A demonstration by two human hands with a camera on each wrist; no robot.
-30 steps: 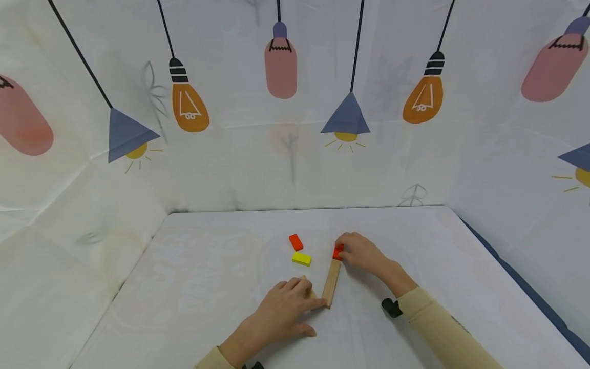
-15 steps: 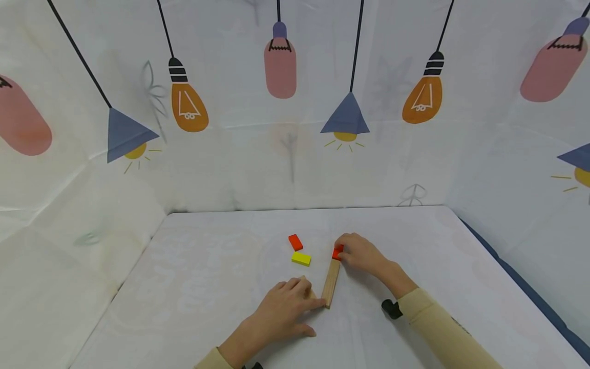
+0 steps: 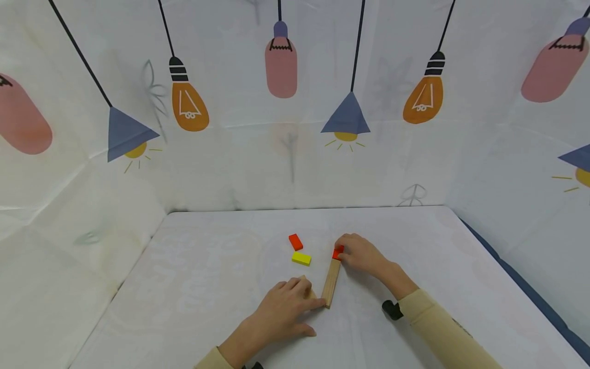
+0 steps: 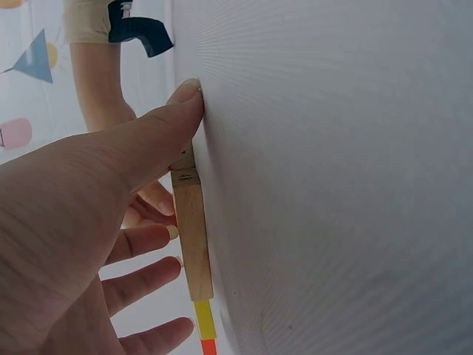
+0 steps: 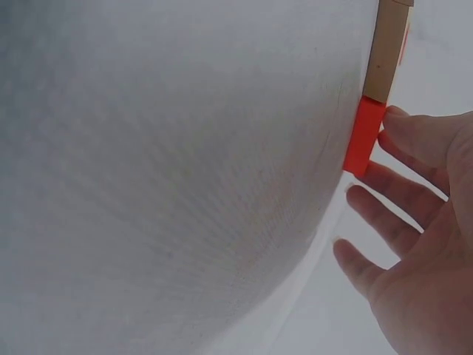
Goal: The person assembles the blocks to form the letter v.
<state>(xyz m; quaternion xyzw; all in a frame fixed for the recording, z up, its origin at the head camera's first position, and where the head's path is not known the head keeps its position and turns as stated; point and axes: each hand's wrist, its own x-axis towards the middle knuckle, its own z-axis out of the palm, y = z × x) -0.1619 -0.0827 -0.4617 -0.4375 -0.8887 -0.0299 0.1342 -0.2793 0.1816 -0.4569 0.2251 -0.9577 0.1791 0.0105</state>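
Note:
My right hand (image 3: 361, 252) pinches a small red block (image 3: 337, 253) at the far end of a plain wooden block (image 3: 331, 284). In the right wrist view, the red block (image 5: 364, 134) touches the wooden block's end (image 5: 386, 55), with thumb and fingers at it. My left hand (image 3: 288, 307) lies palm down, fingers extended, over a second wooden block (image 3: 311, 294), mostly hidden in the head view. Its index fingertip touches the near end of the first block. In the left wrist view, a wooden block (image 4: 195, 237) runs beside the spread fingers of my left hand (image 4: 81, 200).
Behind the left hand lie a loose yellow block (image 3: 301, 258) and another red block (image 3: 296, 242). They rest on a white tabletop (image 3: 207, 266). A white cloth wall (image 3: 295, 169) printed with lamps and bulbs stands along the back and sides.

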